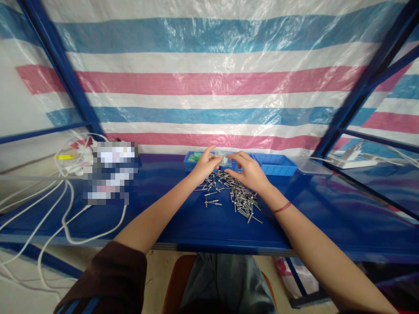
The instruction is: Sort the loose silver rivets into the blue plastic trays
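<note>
My left hand (206, 165) and my right hand (250, 172) face each other over the back of the blue table. Between their fingertips is a small clear, pale piece of plastic (224, 160); its exact kind is too small to make out. The left thumb and fingers close on it from one side, while the left index finger sticks up. On the other side the right fingers touch it, with the thumb lower down. Just below lies a loose pile of silvery pop rivets (244, 198). Behind the hands stands a blue bin (190, 165) with greenish clear packets (196, 156), partly hidden.
A second blue bin (276, 168) stands to the right, beside a clear plastic lid (312, 165). Power strips (352, 157) and white cables (67, 218) lie at the sides. Blue frame posts (356, 96) and a striped plastic sheet (209, 83) close off the back.
</note>
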Demonstrator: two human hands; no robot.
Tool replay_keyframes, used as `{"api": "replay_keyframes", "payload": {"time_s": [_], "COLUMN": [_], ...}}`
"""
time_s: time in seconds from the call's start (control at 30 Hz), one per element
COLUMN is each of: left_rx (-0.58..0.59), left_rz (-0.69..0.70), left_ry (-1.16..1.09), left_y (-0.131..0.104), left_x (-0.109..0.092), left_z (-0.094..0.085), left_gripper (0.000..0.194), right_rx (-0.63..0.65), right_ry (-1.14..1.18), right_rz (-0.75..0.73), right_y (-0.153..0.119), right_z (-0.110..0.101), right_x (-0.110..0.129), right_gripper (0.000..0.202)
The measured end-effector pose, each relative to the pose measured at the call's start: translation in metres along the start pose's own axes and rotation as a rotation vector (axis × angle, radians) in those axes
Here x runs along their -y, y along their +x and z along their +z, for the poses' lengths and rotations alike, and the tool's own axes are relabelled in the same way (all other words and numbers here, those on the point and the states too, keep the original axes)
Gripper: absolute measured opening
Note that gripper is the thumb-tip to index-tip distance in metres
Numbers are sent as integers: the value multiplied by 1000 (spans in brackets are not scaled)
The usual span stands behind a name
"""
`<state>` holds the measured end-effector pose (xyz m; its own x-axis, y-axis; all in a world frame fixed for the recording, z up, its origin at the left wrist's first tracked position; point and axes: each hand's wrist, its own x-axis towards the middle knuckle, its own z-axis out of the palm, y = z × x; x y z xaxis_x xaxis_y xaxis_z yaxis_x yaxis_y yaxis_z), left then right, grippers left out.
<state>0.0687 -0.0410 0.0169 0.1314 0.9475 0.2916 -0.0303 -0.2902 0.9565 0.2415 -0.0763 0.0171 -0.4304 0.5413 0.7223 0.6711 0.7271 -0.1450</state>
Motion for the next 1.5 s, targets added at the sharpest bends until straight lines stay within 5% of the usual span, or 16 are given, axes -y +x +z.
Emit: {"api": "replay_keyframes", "payload": {"time_s": [0.13, 0.23, 0.37, 0.53, 0.7, 0.77, 0.87, 0.97, 1.1, 1.27, 1.5], "left_rx": [-268, -360, -262, -232, -253, -159, 175, 401, 433, 493, 515], "left_rz": [144, 180, 99, 216, 474, 566, 609, 570, 310, 158, 341], "left_ry": [131, 371, 736, 1077, 1125, 1071, 986, 1026, 1159, 1190, 1053], "left_y": [27, 41, 43, 38, 30, 21, -5, -37, -64, -67, -67], "left_x": [6, 18, 34, 41, 25, 13, -1, -1, 15, 25, 26], "left_z": [-48, -83, -101, -99, -82, -68, -50, -46, -55, -52, -29], "left_gripper": [38, 27, 27, 24, 30, 30, 30, 48, 85, 87, 64], "right_rx": [-42, -13, 54, 88, 307, 357, 368, 429, 497, 523, 303], "right_ry": [37, 69, 67, -17, 66, 133, 162, 68, -48, 5, 157], "right_rz": [94, 162, 211, 342, 439, 441, 334, 239, 239, 205, -14], "right_y": [-1, -1, -1, -2, -7, -19, -52, -84, -88, -63, -51], "right_z": [-2, -7, -12, -17, -27, -30, -31, -29, -19, -1, 6], "right_x": [-5, -6, -6, -20, -31, -26, -8, 5, 1, -12, 1], "right_gripper": [45, 42, 40, 42, 46, 58, 76, 99, 107, 94, 32]}}
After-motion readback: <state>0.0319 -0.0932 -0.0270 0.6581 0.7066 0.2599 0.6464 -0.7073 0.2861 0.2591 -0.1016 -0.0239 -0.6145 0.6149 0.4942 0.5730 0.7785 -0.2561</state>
